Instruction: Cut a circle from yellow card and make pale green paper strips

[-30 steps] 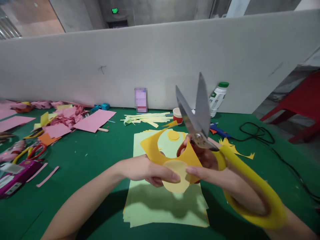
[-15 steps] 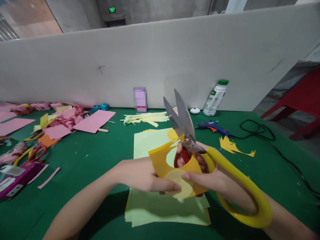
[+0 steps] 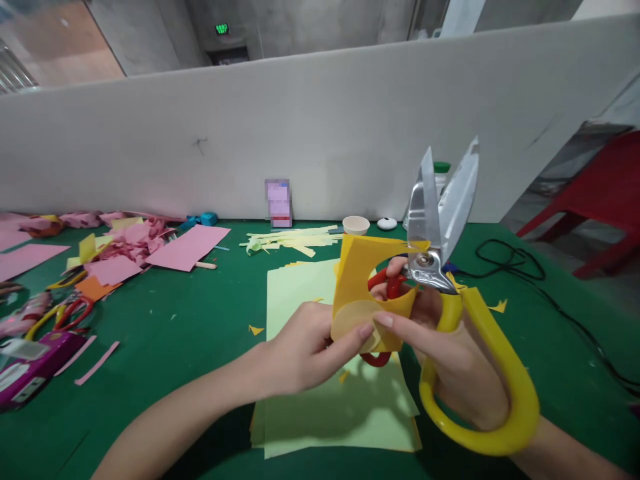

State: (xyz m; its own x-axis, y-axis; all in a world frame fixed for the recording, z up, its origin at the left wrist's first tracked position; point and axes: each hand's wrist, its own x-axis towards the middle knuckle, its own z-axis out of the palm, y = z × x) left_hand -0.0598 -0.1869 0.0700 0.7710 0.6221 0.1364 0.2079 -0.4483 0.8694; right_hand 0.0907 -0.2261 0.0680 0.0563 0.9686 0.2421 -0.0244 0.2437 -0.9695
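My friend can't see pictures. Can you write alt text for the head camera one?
Two hands hold yellow paper above a green table; the right hand also grips yellow-handled scissors, blades open. The left hand pinches the paper's lower edge.

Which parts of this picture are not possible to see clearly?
Head view:
- Bottle: mostly hidden behind the scissors blades.
- Card against the wall: blurred out, unreadable.
- Right hand palm: covered by the yellow handle.
- Purple box: cut off by the left edge.
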